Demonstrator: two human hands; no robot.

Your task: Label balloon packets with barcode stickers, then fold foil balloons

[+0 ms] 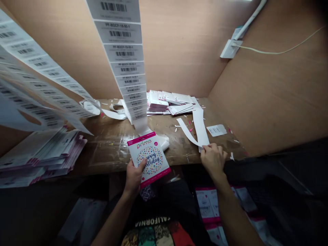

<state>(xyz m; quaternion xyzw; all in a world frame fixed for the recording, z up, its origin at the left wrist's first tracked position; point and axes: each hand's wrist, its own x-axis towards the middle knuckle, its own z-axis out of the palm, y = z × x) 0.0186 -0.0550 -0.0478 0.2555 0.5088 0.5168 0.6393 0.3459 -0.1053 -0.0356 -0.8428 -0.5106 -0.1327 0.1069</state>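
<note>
Plywood walls box in a wooden counter scuffed with worn patches, and a white power cable runs along the right wall to a wall-mounted fitting. Long strips of barcode labels hang down in front of the view, one near the middle and several at the left, their lower ends curling just above the counter. A large stack of flat packaged cards with pink edges sits at the left end of the counter, and a smaller, untidy pile of packets lies against the back wall. More pink-edged packets lie below the counter's front edge, in shadow, beside the person's dark T-shirt.

The left hand grips a "Prima" Happy Birthday card pack by its lower edge, thumb across the front, and holds it tilted just above the counter. The right hand rests at the counter's edge, its fingers closed on the end of a narrow white paper strip, though the view does not fully show the pinch. A wider white strip lies beside it, near a small white label. Tiny pink scraps dot the wood.
</note>
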